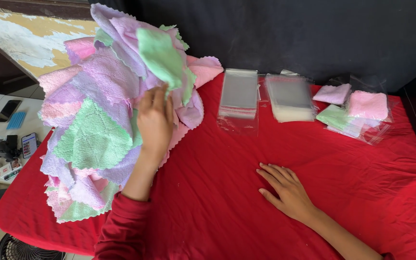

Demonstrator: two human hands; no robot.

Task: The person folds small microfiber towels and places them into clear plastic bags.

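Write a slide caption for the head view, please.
Left hand reaches into pastel cloth pile; right hand flat on red tablecloth.

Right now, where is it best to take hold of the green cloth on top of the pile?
Probably pinch the green cloth at its loose lower edge, coming from below, where the left hand already touches it. That edge hangs free of the pile.

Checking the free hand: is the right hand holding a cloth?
No, the right hand lies flat and empty on the red table cover.
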